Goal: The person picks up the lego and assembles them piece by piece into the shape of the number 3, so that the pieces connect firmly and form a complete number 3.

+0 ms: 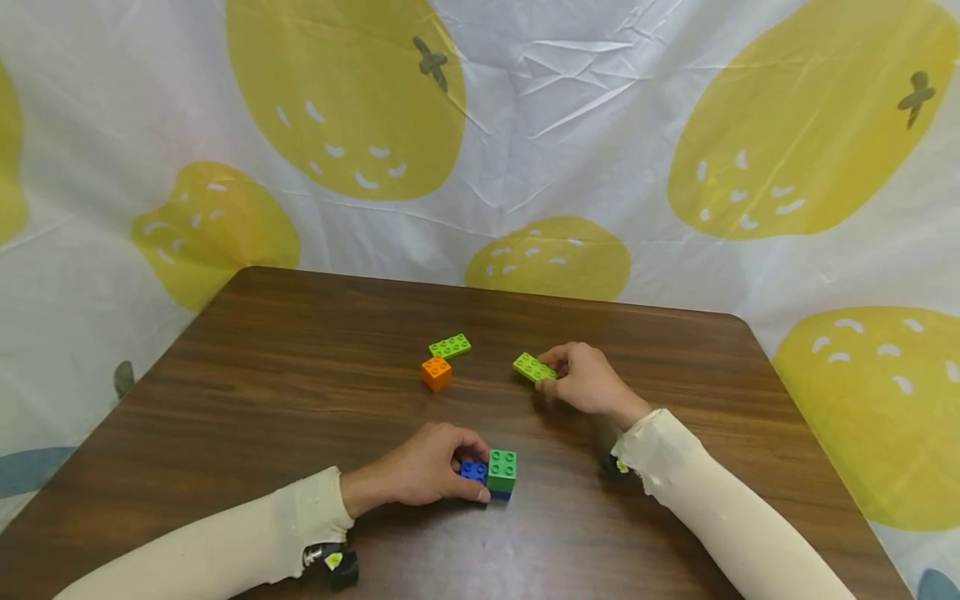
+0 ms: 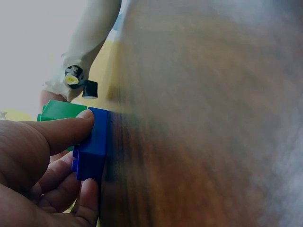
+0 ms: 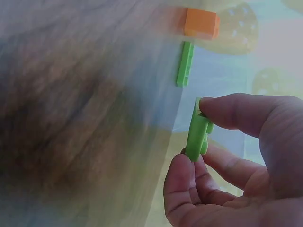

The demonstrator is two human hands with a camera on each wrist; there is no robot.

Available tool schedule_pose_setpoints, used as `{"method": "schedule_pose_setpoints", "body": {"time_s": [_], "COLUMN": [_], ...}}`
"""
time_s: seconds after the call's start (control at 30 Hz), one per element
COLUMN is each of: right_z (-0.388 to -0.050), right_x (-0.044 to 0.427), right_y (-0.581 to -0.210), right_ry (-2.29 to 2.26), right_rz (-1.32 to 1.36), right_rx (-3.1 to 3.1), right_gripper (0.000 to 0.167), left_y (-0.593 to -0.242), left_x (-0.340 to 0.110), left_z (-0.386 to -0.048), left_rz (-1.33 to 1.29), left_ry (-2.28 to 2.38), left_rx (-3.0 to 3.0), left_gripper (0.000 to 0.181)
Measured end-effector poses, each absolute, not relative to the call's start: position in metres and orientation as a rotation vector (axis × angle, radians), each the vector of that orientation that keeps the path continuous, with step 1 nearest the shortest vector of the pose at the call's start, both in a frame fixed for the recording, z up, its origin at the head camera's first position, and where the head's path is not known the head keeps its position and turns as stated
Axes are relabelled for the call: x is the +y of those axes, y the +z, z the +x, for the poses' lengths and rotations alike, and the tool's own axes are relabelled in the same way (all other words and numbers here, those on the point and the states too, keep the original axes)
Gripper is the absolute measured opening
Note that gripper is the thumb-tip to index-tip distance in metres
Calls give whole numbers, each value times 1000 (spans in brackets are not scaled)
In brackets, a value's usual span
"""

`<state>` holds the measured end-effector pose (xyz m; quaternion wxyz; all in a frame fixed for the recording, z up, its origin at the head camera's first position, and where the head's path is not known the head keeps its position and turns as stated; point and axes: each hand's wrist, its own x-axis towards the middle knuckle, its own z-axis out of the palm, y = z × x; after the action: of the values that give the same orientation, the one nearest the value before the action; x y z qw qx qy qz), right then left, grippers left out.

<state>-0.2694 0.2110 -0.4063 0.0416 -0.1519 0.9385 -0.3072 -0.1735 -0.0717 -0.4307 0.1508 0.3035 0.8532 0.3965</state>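
blue brick (image 2: 93, 150): left wrist sees, right doesn't

Left grip (image 2: 28, 151) holds a blue brick (image 2: 94, 151), green brick (image 2: 64, 109) against it

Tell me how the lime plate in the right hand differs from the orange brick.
The lime plate is thin and oblong; the orange brick is taller and blocky. The right hand pinches the lime plate, while the orange brick stands untouched on the table. Both have round studs facing up.
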Motion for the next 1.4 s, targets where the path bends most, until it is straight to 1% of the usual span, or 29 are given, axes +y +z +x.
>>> {"method": "schedule_pose_setpoints", "body": {"time_s": [0.37, 0.97, 1.4], "right_z": [-257, -228, -205], "right_x": [206, 200, 190], "right_y": [-398, -383, -374], "right_ry": [-988, -1131, -1141], "right_rz": [-514, -553, -697], "right_rx": [2886, 2851, 2851], "right_gripper": [42, 38, 35], "left_y": [-429, -429, -433], "left_x": [-72, -72, -70], "left_z": [-173, -173, -175], "left_rz": [870, 880, 890], "left_ry": [1133, 1115, 1118], "left_rx": [2447, 2456, 2458], "left_gripper": [36, 38, 38]}}
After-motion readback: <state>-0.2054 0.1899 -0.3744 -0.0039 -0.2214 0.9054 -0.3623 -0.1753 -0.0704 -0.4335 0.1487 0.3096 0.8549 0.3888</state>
